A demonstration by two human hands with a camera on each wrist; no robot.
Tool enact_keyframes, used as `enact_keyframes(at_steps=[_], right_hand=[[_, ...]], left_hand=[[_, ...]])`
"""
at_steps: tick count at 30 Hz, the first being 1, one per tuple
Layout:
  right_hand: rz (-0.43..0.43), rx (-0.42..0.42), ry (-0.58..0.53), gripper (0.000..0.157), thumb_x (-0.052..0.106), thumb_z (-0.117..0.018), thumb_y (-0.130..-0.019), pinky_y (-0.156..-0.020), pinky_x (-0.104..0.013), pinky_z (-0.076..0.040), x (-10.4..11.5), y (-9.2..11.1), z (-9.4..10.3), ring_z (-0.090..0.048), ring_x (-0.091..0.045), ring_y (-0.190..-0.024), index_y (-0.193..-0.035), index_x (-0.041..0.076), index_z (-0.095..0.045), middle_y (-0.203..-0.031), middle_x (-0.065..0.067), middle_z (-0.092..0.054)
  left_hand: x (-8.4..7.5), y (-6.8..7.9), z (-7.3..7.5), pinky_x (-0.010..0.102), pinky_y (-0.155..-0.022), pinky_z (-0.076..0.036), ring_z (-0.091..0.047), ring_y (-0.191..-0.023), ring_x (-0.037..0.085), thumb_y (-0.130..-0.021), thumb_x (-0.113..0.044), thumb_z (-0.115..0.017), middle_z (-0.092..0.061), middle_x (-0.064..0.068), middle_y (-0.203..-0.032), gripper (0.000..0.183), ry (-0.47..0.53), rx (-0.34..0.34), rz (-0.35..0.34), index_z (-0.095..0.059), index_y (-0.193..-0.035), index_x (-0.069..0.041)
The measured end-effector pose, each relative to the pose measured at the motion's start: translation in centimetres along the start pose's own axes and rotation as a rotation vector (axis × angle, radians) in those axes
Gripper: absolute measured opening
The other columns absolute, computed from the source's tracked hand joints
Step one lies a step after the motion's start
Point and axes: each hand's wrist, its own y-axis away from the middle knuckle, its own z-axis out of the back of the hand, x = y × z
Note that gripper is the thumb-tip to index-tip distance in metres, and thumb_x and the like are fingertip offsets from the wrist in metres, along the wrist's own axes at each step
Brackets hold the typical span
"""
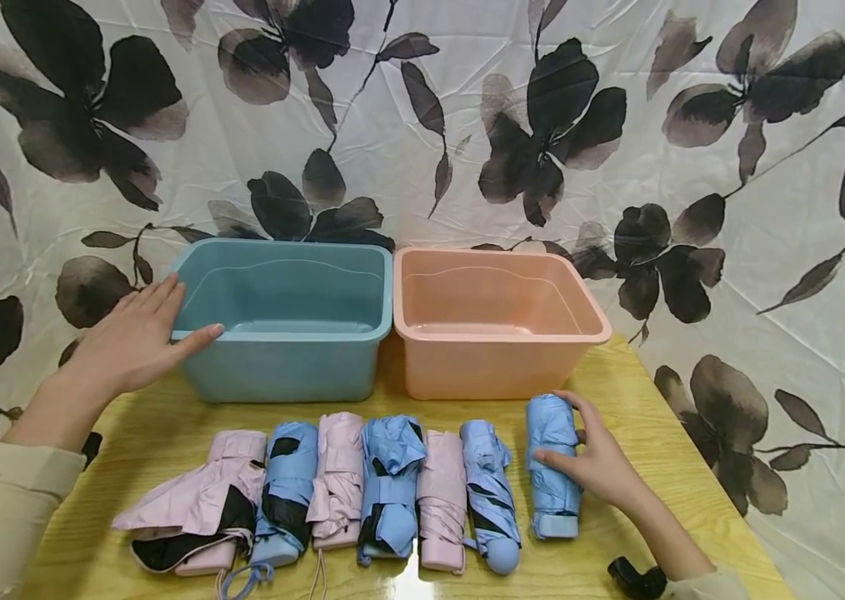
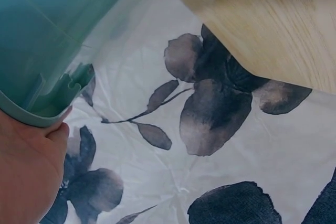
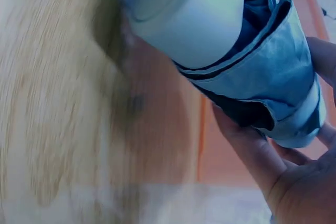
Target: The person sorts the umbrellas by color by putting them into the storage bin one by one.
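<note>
My right hand [image 1: 602, 462] grips a folded blue umbrella [image 1: 553, 492] at the right end of a row of folded umbrellas. Thumb and fingers lie on opposite sides of its wrapped cloth. In the right wrist view the blue umbrella's [image 3: 273, 72] pale handle end points away from the hand. Whether it touches the table cannot be told. My left hand [image 1: 126, 342] rests on the left rim of the blue bin [image 1: 280, 371], fingers straight and thumb along the front rim. In the left wrist view, the left hand [image 2: 29, 166] touches the bin's edge from outside.
A peach bin [image 1: 497, 371] stands right of the blue one. Before them lie pink umbrellas [image 1: 337, 475] and blue umbrellas [image 1: 390, 492] in turn; the leftmost pink umbrella [image 1: 197, 500] is partly unfurled. The yellow wooden table [image 1: 662, 450] meets a flower-printed cloth [image 1: 437, 167] behind.
</note>
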Motion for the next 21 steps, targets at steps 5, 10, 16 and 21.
enact_keyframes(at_steps=[5,10,16,21], right_hand=[[0.035,-0.092,-0.08,0.089,0.012,-0.083,-0.09,-0.066,-0.035,-0.063,1.4,0.6,-0.3,-0.064,-0.049,-0.113,-0.16,0.013,-0.028,-0.161,-0.022,-0.028],[0.101,-0.189,-0.151,0.088,0.003,-0.08,-0.091,-0.068,-0.033,-0.064,3.2,0.4,-0.3,-0.061,-0.046,-0.118,-0.16,0.012,-0.025,-0.157,-0.017,-0.032],[0.239,-0.308,-0.2,0.089,-0.01,-0.076,-0.087,-0.071,-0.026,-0.063,5.6,-0.9,0.1,-0.06,-0.019,-0.113,-0.159,0.006,-0.026,-0.153,-0.005,-0.032],[0.341,-0.368,-0.266,0.09,-0.015,-0.075,-0.084,-0.07,-0.022,-0.062,7.9,-2.8,1.1,-0.059,-0.023,-0.11,-0.158,0.007,-0.029,-0.153,-0.003,-0.033]], left_hand=[[0.0,0.1,0.0,0.069,-0.123,-0.005,-0.006,-0.153,0.057,-0.104,-0.067,-0.039,-0.004,0.039,-0.166,0.104,0.0,0.005,0.005,-0.009,-0.159,0.016],[0.2,0.1,0.0,0.069,-0.123,-0.005,-0.007,-0.153,0.058,-0.104,-0.068,-0.039,-0.003,0.039,-0.165,0.105,-0.003,0.002,0.006,-0.009,-0.159,0.016],[0.3,0.1,-0.1,0.069,-0.123,-0.005,-0.007,-0.153,0.057,-0.104,-0.068,-0.039,-0.003,0.039,-0.166,0.105,-0.005,0.0,0.008,-0.009,-0.159,0.016],[0.1,0.0,-0.2,0.069,-0.123,-0.005,-0.008,-0.153,0.057,-0.104,-0.068,-0.039,-0.004,0.039,-0.166,0.105,-0.005,-0.002,0.007,-0.01,-0.159,0.016]])
